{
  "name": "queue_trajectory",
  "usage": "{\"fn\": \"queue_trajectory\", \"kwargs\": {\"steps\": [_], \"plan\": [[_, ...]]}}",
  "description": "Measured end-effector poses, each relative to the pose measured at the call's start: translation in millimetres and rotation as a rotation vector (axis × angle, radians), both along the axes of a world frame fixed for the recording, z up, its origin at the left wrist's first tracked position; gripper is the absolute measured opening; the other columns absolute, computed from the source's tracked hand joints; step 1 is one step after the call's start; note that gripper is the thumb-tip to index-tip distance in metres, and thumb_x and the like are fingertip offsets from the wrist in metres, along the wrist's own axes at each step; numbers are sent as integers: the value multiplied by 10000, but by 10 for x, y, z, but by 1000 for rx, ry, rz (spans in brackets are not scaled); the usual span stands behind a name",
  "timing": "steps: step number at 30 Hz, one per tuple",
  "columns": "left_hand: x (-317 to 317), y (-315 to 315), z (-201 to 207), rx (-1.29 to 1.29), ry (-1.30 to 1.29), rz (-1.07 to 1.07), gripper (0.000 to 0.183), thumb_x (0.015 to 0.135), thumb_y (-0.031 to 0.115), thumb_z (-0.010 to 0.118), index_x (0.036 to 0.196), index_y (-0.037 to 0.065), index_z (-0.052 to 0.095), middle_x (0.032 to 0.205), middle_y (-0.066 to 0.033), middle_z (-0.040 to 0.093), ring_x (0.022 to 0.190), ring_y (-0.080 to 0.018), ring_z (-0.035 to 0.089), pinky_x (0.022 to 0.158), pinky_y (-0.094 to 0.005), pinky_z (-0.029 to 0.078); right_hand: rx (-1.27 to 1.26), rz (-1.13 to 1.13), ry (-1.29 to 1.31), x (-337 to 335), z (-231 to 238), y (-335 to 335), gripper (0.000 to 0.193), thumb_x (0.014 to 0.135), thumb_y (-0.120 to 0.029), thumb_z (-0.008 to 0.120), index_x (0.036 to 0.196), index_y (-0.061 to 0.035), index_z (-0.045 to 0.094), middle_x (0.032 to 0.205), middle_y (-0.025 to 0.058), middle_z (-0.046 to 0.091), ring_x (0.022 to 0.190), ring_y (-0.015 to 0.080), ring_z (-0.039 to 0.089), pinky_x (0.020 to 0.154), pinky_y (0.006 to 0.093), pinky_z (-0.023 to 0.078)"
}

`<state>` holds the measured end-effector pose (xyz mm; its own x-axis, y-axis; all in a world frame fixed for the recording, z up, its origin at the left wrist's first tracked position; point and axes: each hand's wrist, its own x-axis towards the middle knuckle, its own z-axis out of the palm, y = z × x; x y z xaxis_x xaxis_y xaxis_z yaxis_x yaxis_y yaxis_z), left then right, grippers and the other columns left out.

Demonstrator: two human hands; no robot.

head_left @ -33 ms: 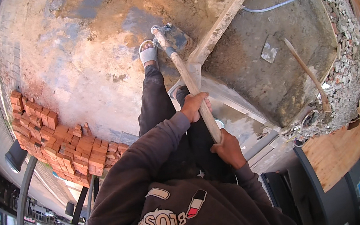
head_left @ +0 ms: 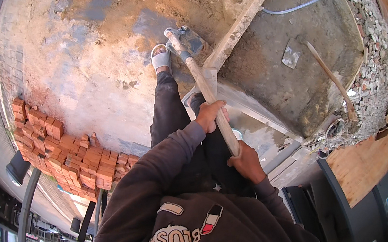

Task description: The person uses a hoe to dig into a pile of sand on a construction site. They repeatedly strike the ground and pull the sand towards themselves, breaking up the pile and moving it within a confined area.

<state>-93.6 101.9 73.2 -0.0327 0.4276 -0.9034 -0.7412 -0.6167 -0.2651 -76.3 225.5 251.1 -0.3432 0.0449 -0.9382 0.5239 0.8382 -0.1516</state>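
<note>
The left hand [head_left: 210, 116] grips the hoe [head_left: 200, 77] mid-shaft, the right hand [head_left: 245, 163] its near end, presumably spread for leverage.

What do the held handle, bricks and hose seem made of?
Held handle: likely bare wood, matte, given its tan, streaked surface. Bricks: probably fired clay, unglazed, from the dull reddish colour. Hose: perhaps smooth plastic or rubber, from its pale, curving length.
</note>
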Motion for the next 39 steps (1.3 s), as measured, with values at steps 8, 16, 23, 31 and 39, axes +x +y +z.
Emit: {"fn": "queue_trajectory", "kwargs": {"steps": [8,16,23,31,39], "plan": [[-66,-114,479,144,200,109,407,883,316,710,1045,-12,530,863,-131,609,776,-290,648,718,-485,564,-123,-194,-59,-216,609,65,448,617,-181,738,953,54,558,786,267,611,770,432,618,712,425,484],[-505,-525,55,111,204,496,1047,838,725,536,1411,-97,234,1240,-256,492,1174,-416,515,1044,-585,406,-159,-92,-78,-442,1279,397,455,613,-159,772,964,45,567,700,233,603,661,402,637,640,421,489],[-960,-664,90,-166,236,390,455,866,422,725,1008,29,546,830,-95,588,762,-235,611,676,-402,554,-250,-64,2,-170,1629,861,460,615,-152,776,1003,9,590,702,214,615,638,405,631,617,415,493],[-351,292,1006,-53,344,387,94,930,138,640,919,99,555,702,14,526,598,-115,505,550,-301,456,-531,-535,-272,1123,1504,2216,590,655,-98,790,1206,-39,587,919,45,629,812,130,618,712,305,505],[-190,834,1287,6,399,179,135,875,121,685,929,61,577,676,-11,536,562,-134,528,512,-312,465,-32,508,972,-296,-590,1716,593,795,5,599,1365,-104,474,1034,121,496,920,303,573,788,411,500]]}}
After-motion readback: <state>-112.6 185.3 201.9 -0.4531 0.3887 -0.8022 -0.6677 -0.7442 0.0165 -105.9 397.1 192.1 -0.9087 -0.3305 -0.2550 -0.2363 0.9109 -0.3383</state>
